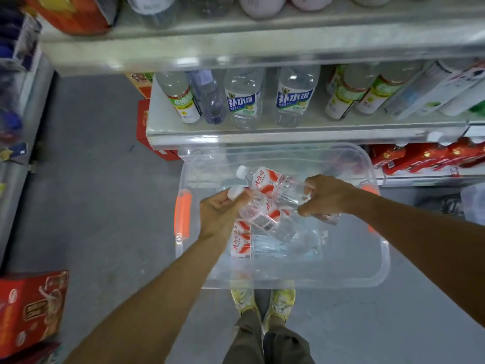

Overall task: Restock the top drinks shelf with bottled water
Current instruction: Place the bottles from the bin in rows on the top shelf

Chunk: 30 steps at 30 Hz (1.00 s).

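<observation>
A clear plastic bin with orange handles stands on the floor below the shelves. Water bottles with red-and-white labels lie in and above it. My left hand grips one bottle near its white cap. My right hand grips the base end of another bottle, which lies tilted with its cap to the left. One more bottle lies on the bin's bottom. The top shelf runs across the upper part of the view, blurred.
The shelf below carries clear drink bottles with blue and green labels. Red cartons sit on the lowest shelf at right, by the shelf's left end, and at the bottom left. Another shelving unit lines the left side. My feet stand just behind the bin.
</observation>
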Each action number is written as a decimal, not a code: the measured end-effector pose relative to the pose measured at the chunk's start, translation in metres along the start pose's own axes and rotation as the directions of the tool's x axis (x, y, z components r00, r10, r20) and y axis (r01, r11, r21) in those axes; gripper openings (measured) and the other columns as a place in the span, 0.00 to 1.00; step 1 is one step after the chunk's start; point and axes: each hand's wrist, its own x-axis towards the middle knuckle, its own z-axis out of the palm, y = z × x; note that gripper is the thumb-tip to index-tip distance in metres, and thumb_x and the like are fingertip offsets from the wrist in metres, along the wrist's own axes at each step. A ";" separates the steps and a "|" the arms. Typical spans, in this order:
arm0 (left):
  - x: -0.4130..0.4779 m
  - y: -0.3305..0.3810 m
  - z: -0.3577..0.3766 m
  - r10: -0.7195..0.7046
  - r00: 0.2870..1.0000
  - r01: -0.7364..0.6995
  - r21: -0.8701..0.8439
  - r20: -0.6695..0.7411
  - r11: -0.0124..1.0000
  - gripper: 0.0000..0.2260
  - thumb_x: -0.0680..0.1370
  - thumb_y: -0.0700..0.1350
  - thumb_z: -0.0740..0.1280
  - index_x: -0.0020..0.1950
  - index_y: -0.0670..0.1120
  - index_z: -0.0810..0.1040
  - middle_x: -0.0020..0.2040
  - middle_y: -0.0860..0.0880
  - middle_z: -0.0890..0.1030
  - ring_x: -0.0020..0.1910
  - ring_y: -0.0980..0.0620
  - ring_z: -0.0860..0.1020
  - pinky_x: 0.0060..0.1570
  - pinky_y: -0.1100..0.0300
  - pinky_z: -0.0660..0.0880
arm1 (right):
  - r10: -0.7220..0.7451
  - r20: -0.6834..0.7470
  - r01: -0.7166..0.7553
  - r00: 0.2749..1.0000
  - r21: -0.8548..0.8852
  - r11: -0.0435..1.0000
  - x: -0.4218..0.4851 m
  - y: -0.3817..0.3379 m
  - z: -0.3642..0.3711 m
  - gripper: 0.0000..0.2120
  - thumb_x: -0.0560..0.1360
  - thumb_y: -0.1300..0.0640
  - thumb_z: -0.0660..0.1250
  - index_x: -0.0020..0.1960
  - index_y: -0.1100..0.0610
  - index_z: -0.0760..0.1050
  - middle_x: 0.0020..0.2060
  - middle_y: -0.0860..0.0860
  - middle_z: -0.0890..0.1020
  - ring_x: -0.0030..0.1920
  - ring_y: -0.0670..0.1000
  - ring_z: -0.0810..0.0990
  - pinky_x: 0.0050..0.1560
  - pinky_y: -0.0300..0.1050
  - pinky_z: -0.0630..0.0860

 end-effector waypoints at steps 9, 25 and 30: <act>-0.042 0.088 -0.014 0.127 0.991 -0.130 -0.061 -0.046 0.990 0.09 0.74 0.44 0.74 0.50 0.41 0.85 0.46 0.42 0.86 0.47 0.44 0.85 0.52 0.51 0.81 | -0.150 -0.163 0.221 0.975 0.649 0.728 -0.116 -0.022 -0.026 0.15 0.70 0.52 0.77 0.51 0.56 0.77 0.37 0.52 0.84 0.33 0.44 0.81 0.38 0.36 0.77; -0.192 0.370 0.026 0.543 0.839 -0.540 -0.146 -0.017 0.829 0.12 0.80 0.51 0.67 0.42 0.45 0.81 0.35 0.48 0.85 0.38 0.47 0.83 0.47 0.48 0.80 | -0.285 -0.725 0.761 0.627 0.493 0.422 -0.308 -0.086 -0.175 0.11 0.74 0.62 0.73 0.46 0.53 0.71 0.31 0.50 0.82 0.28 0.38 0.79 0.33 0.34 0.77; -0.241 0.431 0.023 0.641 0.766 -0.631 -0.149 0.035 0.762 0.14 0.81 0.53 0.64 0.52 0.43 0.81 0.36 0.46 0.85 0.30 0.53 0.83 0.28 0.60 0.78 | -0.347 -0.815 0.871 0.464 0.349 0.345 -0.350 -0.112 -0.217 0.14 0.73 0.57 0.74 0.57 0.51 0.76 0.46 0.49 0.86 0.45 0.45 0.84 0.42 0.36 0.79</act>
